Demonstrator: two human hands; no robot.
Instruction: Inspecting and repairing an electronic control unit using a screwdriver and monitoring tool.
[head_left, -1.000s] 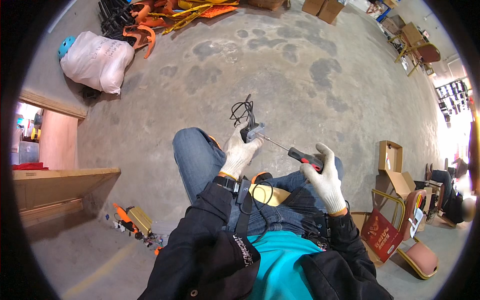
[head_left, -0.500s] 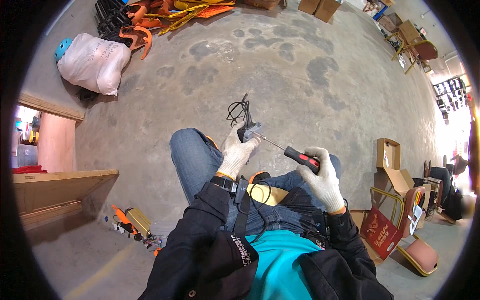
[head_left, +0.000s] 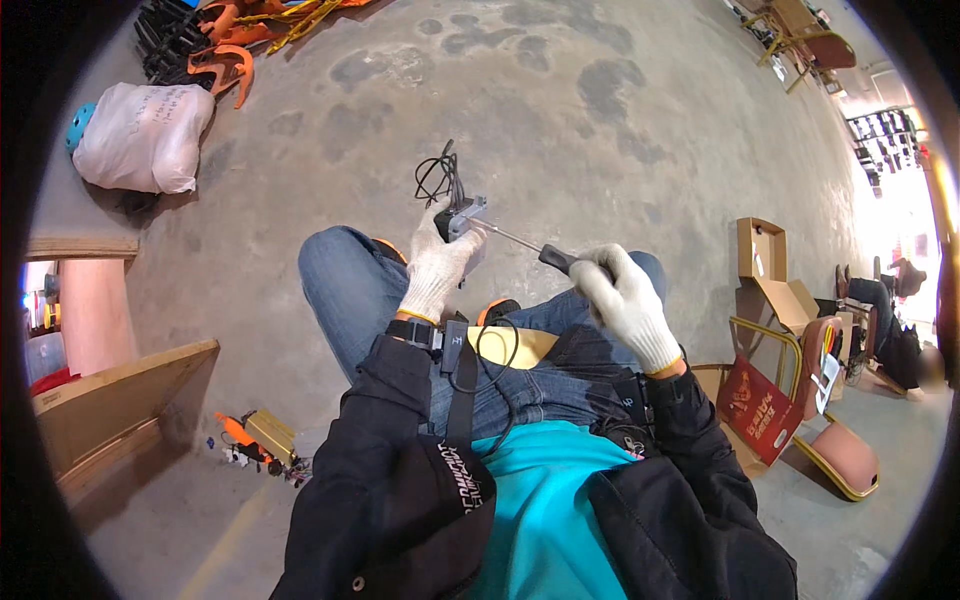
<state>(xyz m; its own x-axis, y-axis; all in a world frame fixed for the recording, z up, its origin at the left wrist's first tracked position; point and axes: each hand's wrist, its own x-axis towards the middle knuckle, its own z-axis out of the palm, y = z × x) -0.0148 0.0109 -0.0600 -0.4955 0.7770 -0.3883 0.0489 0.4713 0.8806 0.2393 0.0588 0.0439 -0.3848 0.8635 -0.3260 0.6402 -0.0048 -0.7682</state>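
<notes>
In front of my lap, my gloved left hand point(head_left: 440, 265) grips a small grey and black device point(head_left: 465, 218). A loop of thin black cable point(head_left: 436, 180) rises from the device's far side. My gloved right hand point(head_left: 625, 305) is wrapped round the handle of a screwdriver point(head_left: 515, 238), mostly covering it. The long metal shaft slants up to the left, and its tip meets the right side of the device. Too small to make out is the screw or slot at the tip.
Near my left lie orange and gold parts point(head_left: 262, 440) beside a wooden board point(head_left: 130, 400). A white sack point(head_left: 150, 140) sits at the far left. On my right are an open cardboard box point(head_left: 775, 270), a red bag point(head_left: 757, 410) and a chair point(head_left: 845, 455). Another person point(head_left: 880, 320) sits beyond.
The view has shifted, so the surroundings sit further left and higher. My right hand has turned and closed further over the screwdriver's handle, hiding its red part. The left hand keeps its hold.
</notes>
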